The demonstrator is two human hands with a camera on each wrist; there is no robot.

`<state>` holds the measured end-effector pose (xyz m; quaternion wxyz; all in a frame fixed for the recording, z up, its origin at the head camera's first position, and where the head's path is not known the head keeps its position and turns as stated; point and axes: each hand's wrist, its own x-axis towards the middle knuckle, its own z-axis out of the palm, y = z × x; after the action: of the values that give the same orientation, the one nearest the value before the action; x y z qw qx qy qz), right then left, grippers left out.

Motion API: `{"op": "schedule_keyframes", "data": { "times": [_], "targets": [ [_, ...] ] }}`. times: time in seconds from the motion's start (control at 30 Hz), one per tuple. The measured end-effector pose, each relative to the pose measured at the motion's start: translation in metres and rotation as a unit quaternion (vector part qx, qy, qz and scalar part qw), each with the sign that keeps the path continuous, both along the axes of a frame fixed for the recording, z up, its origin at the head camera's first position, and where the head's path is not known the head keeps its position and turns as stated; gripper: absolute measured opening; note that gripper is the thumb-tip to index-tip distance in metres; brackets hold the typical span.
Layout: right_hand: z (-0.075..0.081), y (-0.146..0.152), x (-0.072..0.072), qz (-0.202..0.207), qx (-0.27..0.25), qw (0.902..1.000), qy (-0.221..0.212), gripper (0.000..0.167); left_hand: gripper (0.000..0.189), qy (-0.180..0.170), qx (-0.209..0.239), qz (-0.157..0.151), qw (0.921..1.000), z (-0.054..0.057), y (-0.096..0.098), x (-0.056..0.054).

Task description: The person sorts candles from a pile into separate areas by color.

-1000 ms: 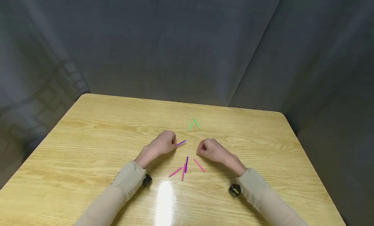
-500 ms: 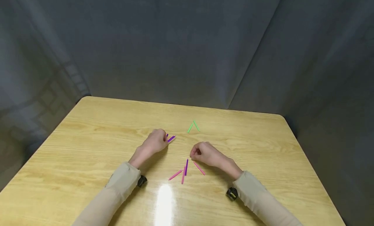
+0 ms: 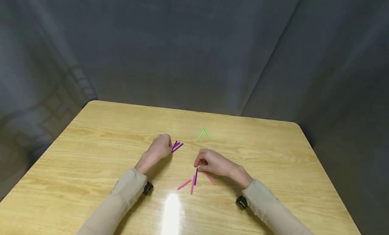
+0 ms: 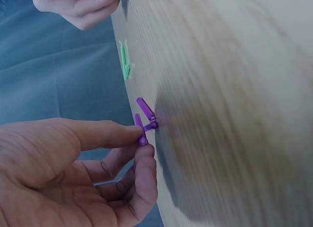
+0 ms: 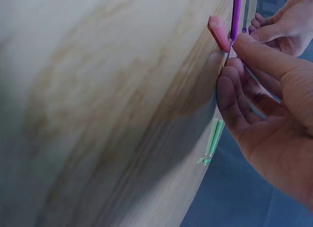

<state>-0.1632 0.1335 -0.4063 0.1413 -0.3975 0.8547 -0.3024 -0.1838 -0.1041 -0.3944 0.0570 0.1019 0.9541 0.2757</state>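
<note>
My left hand (image 3: 159, 145) pinches a thin purple candle (image 4: 138, 120) between thumb and forefinger, low over the table. Right beside it lie two more purple candles, one (image 4: 145, 108) apart from the fingers and one (image 4: 153, 125) partly behind the held one. My right hand (image 3: 214, 161) is near the table's middle, its thumb and forefinger curved at the wick end of another purple candle (image 3: 196, 177), with a small gap between the fingertips. A pink candle (image 3: 210, 179) lies just under this hand, its far end hidden. Two further pink candles (image 3: 184, 184) lie to the left.
Two green candles (image 3: 201, 134) form an upside-down V farther back on the wooden table (image 3: 258, 144). Dark grey curtains (image 3: 182, 52) hang behind and on both sides. Both wrists carry a black camera (image 3: 148, 188).
My left hand has moved left with its purple candle, beside two other purple candles. My right hand has shifted left and down to the end of the middle purple candle.
</note>
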Motion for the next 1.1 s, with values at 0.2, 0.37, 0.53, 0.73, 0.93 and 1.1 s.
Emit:
{"op": "schedule_keyframes", "data": {
  "times": [0.2,0.37,0.53,0.73,0.93,1.1],
  "targets": [
    [-0.001,0.0,-0.001,0.014,0.007,0.9998,0.01,0.008,0.024,-0.016,0.002,0.01,0.9998,0.002,-0.003,-0.003],
    [-0.001,0.001,-0.003,0.025,0.009,0.9994,0.022,0.009,0.019,-0.031,0.012,0.02,0.9992,0.002,-0.007,-0.006],
    [-0.003,0.001,-0.003,0.038,0.001,0.9988,0.03,0.009,0.022,-0.048,0.008,0.03,0.9984,0.0,-0.012,-0.009],
    [-0.007,0.002,-0.003,0.053,-0.009,0.9973,0.049,0.009,0.038,-0.064,0.005,0.028,0.9976,0.0,-0.012,-0.01],
    [-0.007,0.004,-0.005,0.056,-0.005,0.9976,0.04,0.01,0.031,-0.062,-0.012,0.024,0.9977,-0.001,-0.011,-0.012],
    [-0.006,0.005,-0.006,0.055,0.003,0.9984,0.013,0.009,0.01,-0.061,-0.024,0.013,0.9977,-0.002,-0.013,-0.014]
  ]
}}
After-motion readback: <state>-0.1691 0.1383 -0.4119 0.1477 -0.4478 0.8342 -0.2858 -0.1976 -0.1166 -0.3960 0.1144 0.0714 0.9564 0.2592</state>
